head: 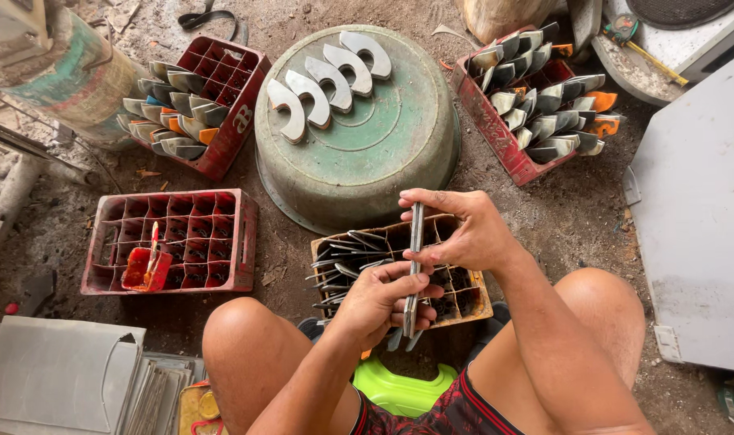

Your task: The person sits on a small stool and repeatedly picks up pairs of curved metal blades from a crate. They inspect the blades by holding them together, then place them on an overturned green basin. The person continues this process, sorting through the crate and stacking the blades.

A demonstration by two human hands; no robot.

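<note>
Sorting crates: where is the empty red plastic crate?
In the head view, the red plastic crate sits left of the upturned green basin, beside the person's left knee.

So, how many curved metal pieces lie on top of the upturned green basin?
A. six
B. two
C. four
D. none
C: four curved metal pieces lie in a row on the bottom of the upturned green basin, just beyond the left hand and right hand, which together hold a flat metal strip.
</note>
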